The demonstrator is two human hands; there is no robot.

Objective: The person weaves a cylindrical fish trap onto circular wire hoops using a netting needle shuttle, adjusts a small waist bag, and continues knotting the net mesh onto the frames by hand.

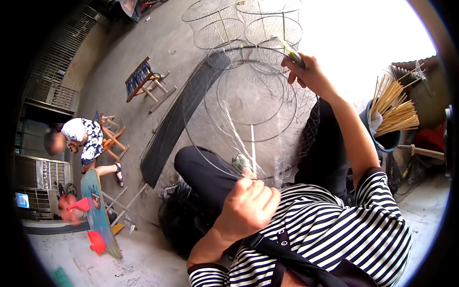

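One see-through mesh net (234, 126), stretched over thin dark hoops (260, 141), spreads in front of the seated person, above the concrete floor (177, 62) and between and beyond the knees. A slim pale stick (253, 148) runs lengthwise within its outline, ending near the fingers of the left hand (249, 206). That hand is curled into a fist on the net's near edge; whether it pinches the stick too, I cannot tell. The right hand (307, 75) is well apart from it, raised at the far right side of the net, with its fingers wrapped around a slender green-and-pale tool (292, 53) that points away from the body.

Just beyond stand more hooped mesh cages (217, 28). Along the net's left side lies a long dark mesh panel (177, 122). The person wears a black-and-white striped top (330, 229) and dark trousers (203, 165).

To the right, a dark bucket (388, 142) holds a fanned bundle of wooden sticks (396, 107). Further left stands a folding stool (142, 80) with a patterned seat. Past it, another person (86, 138) in a white head covering bends forward near a blue-green board (101, 210) with red pieces (96, 242) beside it.
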